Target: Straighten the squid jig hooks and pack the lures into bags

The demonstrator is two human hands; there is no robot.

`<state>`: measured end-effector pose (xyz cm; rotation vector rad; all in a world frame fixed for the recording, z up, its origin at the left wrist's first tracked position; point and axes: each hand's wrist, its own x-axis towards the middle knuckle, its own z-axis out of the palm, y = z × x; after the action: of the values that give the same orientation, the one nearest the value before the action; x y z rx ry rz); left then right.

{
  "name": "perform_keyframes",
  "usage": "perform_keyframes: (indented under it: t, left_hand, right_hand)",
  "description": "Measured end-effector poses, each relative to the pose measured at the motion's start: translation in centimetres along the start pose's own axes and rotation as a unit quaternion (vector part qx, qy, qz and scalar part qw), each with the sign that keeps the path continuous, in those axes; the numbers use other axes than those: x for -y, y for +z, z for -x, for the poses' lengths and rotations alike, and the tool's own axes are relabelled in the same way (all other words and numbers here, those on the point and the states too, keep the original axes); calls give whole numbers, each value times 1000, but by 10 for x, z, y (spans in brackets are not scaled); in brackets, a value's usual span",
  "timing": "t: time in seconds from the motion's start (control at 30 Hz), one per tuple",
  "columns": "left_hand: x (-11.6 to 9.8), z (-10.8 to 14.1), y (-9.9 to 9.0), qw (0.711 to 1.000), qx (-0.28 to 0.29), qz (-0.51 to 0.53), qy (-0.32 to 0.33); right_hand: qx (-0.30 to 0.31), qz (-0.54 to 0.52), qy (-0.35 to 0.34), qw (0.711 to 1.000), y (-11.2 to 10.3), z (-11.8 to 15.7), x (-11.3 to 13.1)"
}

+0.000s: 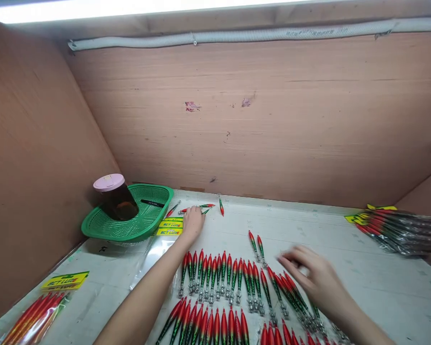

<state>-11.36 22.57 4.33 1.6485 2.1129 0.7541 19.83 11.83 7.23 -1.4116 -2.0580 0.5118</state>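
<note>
My left hand (194, 223) reaches to the back of the table, its fingers curled down over a few loose squid jigs. One small green squid jig (206, 211) pokes out beside the fingertips, which are partly hidden. My right hand (307, 268) is blurred above the right part of the rows, fingers bent, with nothing clearly visible in them. Below the hands lie rows of red-and-green squid jigs (224, 275) with metal hook crowns. Two more squid jigs (260, 247) rest just left of my right hand. Another squid jig (221, 206) lies near the back wall.
A green basket (154, 230) at left holds a dark cup with a pink lid (109, 182) and a black pen (152, 203). Clear bags with yellow headers (170, 224) lie beside it. Packed lures (398, 230) are piled at right; another pack (36, 316) is front left.
</note>
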Motion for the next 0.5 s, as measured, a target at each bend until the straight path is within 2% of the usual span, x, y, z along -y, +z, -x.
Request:
perform_keyframes:
  t: [0.07, 0.13, 0.23, 0.3, 0.37, 0.4, 0.5]
  left_hand:
    - [2, 16, -8, 997, -6, 73, -36]
    - [6, 39, -19, 985, -6, 162, -63]
    - [11, 88, -36, 949, 9, 307, -78]
    - [12, 123, -49, 919, 17, 385, -84]
    - [10, 153, -61, 888, 26, 449, -95]
    - [9, 166, -66, 860, 35, 498, -108]
    - [8, 195, -75, 748, 64, 642, -155]
  right_hand:
    - [37, -1, 9, 999, 38, -71, 23]
    - [57, 3, 44, 997, 80, -130, 37]
    - [58, 3, 108, 992, 130, -184, 46]
    - [54, -1, 141, 989, 148, -197, 48]
    - [56, -12, 159, 986, 155, -197, 48]
    - [61, -19, 162, 985, 154, -192, 47]
    - [86, -39, 157, 983, 139, -167, 38]
